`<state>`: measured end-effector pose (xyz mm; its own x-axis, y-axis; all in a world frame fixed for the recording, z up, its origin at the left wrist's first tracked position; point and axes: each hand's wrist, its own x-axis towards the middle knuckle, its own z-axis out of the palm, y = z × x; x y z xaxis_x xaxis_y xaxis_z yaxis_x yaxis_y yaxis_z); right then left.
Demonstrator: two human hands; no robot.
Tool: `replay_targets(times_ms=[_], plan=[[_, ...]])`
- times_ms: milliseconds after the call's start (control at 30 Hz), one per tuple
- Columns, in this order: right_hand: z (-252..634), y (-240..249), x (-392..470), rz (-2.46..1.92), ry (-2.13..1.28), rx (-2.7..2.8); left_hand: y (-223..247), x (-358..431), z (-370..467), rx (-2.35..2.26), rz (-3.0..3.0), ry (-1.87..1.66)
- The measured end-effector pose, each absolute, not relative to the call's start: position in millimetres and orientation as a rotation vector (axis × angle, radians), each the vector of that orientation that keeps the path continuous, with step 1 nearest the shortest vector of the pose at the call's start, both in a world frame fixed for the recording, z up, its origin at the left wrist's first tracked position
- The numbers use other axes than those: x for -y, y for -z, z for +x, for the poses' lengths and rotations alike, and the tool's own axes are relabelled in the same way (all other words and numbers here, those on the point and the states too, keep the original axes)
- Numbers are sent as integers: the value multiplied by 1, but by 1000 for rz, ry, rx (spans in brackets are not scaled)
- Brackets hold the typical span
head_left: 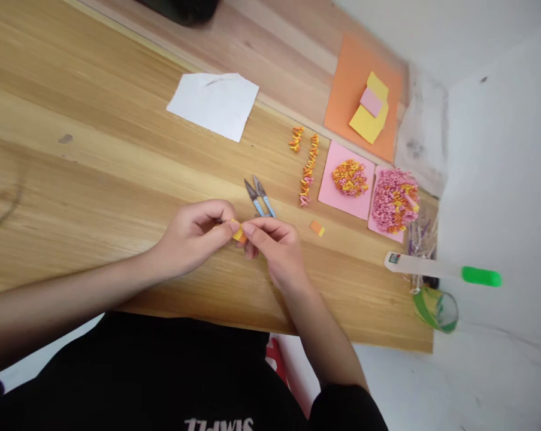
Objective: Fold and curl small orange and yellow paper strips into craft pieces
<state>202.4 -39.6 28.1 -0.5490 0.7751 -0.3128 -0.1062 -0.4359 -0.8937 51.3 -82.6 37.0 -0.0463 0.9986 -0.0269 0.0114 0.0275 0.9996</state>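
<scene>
Between my two hands is a small yellow and orange paper piece (239, 234). My left hand (198, 236) pinches its left side between thumb and fingers. The fingertips of my right hand (274, 245) close on its right side, nearly touching the left thumb. Just beyond the right fingers lie thread snips (260, 197) with blue handles, blades pointing away. A small orange and yellow paper strip (317, 228) rests on the wood to the right. Farther back are a short row (296, 139) and a longer row (309, 170) of tiny folded paper pieces.
Small folded pieces are heaped on a pink sheet (328, 194), with a larger pink and orange heap (395, 200) beside it. White paper (214, 105) lies at the back, orange paper (342, 90) back right. A green-capped white tool (432, 266) and green tape roll (436, 309) are at right.
</scene>
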Motion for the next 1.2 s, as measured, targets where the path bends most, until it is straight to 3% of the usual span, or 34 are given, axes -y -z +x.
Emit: replay_targets(times_ms=[1200], plan=[[201,-34,36,-1152,-2010,1206,-37,83,50,-1393,1153,-1160]])
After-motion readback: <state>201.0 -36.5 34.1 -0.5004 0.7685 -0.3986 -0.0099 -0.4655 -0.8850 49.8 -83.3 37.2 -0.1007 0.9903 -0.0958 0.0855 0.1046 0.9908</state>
